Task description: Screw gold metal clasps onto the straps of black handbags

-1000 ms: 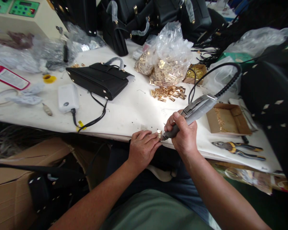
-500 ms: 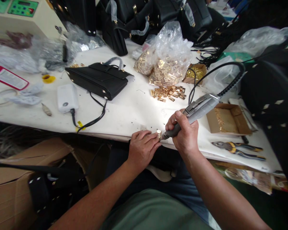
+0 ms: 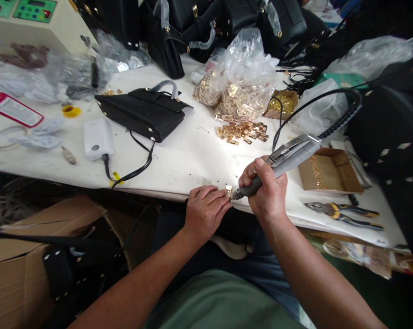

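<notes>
Wrapped around a grey electric screwdriver [image 3: 293, 153] is my right hand [image 3: 268, 189], close to the table's front edge. The tool slants down to the left, its tip at a small gold metal clasp piece [image 3: 228, 189]. My left hand [image 3: 206, 210] has its fingers pressed together, pinching that piece at the edge; its thumb and whatever lies beneath the fingers are hidden. Beyond the hands, a loose pile of gold clasp pieces [image 3: 242, 131] lies on the white table [image 3: 179, 167].
A black handbag [image 3: 141, 114] lies left of the pile, near a white power box [image 3: 98, 139]. Clear bags of gold fittings [image 3: 244, 96] stand behind. Rightward are a cardboard box [image 3: 336, 171] and pliers [image 3: 343, 214]. The tool's black cable [image 3: 340, 93] arches over the right side.
The screwdriver's rear end has swung slightly to the right, its tip staying at the gold piece. My left hand keeps its hold. The whole view has shifted a little.
</notes>
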Available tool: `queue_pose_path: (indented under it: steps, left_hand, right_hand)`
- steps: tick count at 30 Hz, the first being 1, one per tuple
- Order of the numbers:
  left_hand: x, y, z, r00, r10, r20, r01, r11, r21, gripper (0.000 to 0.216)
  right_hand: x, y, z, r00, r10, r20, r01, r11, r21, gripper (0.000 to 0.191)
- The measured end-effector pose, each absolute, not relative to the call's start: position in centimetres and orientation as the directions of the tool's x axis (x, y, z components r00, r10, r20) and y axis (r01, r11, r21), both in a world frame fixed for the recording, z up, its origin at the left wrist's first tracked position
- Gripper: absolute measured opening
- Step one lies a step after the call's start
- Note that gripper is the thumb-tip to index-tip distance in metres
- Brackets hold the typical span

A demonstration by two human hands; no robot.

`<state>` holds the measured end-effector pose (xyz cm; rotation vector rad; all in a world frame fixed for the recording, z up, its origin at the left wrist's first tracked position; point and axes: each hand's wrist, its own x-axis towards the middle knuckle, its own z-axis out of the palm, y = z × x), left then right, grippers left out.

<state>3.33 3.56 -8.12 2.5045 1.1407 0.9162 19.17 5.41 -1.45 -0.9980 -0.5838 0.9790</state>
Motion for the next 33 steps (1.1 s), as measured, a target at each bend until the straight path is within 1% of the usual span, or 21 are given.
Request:
queue_pose_path:
  steps: [7,19,33]
  left_hand:
    - [3.4,3.6,-7.91,0.496,0.745,0.446,0.594,-0.665,0.452,0.015]
    - [3.46,3.56,-7.84,0.491,0.749,0.444,0.596,-0.661,0.456,0.014]
    - [3.41,3.41,-7.89,0.493,0.758,0.428,0.597,-0.652,0.468,0.016]
  right_hand:
    - [19.22,5.35,-1.64,0.463,0.886,-0.009,-0.412,0.206,-0.888,0.034]
    - [19.25,5.26,-1.34,0.473,0.881,-0.006,-0.414,0.216,-0.884,0.037]
    - [19.31,5.15,-1.67,0.462,0.887,0.003,-0.387,0.205,-0.899,0.032]
